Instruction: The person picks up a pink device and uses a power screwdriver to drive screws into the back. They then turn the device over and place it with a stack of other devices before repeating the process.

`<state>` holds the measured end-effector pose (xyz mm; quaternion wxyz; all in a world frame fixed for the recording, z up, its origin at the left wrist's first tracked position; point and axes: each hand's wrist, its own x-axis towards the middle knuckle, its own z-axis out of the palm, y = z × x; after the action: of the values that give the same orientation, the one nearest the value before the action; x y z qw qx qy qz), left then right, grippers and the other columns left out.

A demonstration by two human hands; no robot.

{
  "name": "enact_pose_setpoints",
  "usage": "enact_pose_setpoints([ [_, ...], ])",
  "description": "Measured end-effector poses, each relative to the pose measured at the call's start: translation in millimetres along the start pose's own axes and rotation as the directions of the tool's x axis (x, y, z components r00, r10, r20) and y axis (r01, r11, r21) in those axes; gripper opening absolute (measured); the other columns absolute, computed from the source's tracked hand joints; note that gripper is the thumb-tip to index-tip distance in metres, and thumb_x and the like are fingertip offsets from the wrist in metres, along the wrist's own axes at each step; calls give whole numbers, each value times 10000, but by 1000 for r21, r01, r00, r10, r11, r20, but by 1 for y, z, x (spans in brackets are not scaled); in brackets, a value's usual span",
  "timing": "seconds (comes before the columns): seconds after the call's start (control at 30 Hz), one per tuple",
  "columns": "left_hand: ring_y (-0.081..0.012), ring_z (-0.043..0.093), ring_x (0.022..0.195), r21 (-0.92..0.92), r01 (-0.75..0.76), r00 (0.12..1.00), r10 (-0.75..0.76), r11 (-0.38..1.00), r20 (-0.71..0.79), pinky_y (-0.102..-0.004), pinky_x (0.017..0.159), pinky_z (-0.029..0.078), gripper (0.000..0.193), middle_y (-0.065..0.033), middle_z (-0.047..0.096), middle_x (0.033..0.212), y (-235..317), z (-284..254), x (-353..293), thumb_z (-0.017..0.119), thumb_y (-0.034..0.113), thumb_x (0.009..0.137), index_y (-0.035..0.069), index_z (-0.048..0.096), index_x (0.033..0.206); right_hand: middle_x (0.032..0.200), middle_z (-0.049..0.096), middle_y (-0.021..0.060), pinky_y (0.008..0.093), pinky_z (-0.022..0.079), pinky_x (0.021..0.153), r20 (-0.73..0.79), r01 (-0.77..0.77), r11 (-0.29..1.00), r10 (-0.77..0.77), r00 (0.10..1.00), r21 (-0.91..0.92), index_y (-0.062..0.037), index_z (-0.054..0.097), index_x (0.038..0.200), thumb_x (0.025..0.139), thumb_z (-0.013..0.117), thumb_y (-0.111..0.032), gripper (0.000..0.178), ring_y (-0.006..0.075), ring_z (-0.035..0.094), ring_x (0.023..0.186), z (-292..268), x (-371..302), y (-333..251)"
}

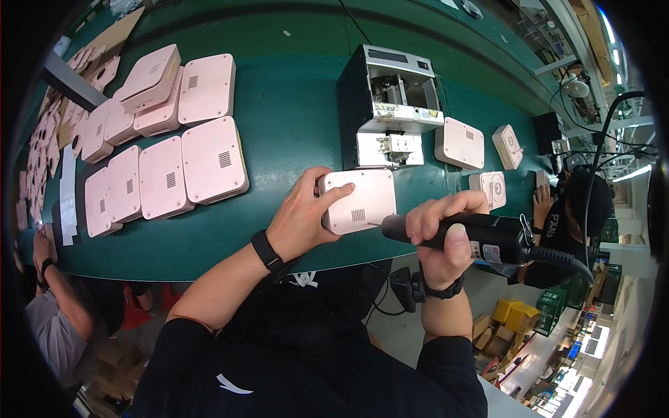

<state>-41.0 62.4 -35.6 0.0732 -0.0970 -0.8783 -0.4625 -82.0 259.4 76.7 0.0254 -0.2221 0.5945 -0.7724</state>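
Note:
My left hand (304,219) grips the left side of a pale pink plastic housing (362,198), thumb and fingers around its edge and the forefinger lying on top. The housing has rounded corners, a small grille and screw holes at the corners. A black corded electric screwdriver (488,237) is held in my right hand (442,233), fingers wrapped around its body. Its thin bit reaches the lower right corner of the housing; whether it sits in the screw hole I cannot make out. Just beyond the housing stands a black and silver screw feeder (394,104).
Several similar housings (164,177) lie in rows on the green table (289,104) at left, some stacked. Another housing (461,143) and two smaller round-faced parts (507,148) lie right of the feeder. Co-workers' hands rest at the far left (43,247) and right (542,203).

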Motion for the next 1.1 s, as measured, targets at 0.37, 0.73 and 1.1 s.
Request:
enact_pose_setpoints([
  [0.37,-376,552,1123,2,-11,1000,12,1000,-24,-420,943,528,787,-194,454,1299,0,-1,1,902,72,551,167,619,1278,646,485,59,322,440,520,38,-15,1000,16,999,-25,-77,410,1022,889,666,-354,401,166,487,536,4,3,2],
  [0.73,-382,530,1164,22,-29,1000,29,999,6,-428,956,523,805,-182,437,1310,3,2,3,900,97,559,172,601,1303,660,489,56,354,440,551,-167,237,961,-259,951,-140,-71,451,1061,956,541,-267,240,171,490,550,-13,78,1],
  [1.1,-388,534,1164,0,1,1000,-1,1000,20,-433,959,521,804,-185,438,1305,1,0,3,903,121,569,173,596,1310,669,504,58,348,442,543,5,55,997,-55,998,57,-84,427,1039,916,602,-357,347,171,500,544,18,19,-23],
])
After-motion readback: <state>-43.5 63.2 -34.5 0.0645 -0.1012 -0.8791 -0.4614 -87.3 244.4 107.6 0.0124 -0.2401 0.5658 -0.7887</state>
